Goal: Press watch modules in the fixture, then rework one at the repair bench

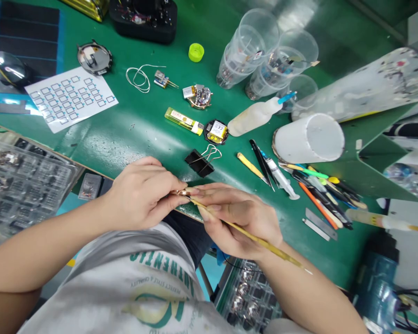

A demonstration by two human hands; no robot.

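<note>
We've got one small metallic part [182,192] pinched in our left hand [144,192], right fingertips touching it too, and one thin yellow stick [251,235] in our right hand [242,218], both at the green table's [101,148] edge. One binder clip [199,162] sits just beyond.

shiny coppery part [183,192]: pinched | yellow stick [251,236]: slanted, tip at part

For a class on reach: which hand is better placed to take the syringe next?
Right, I'd judge: the right hand is nearer the syringe, though it holds a yellow stick. The left hand is farther off, pinching a small shiny part.
</note>
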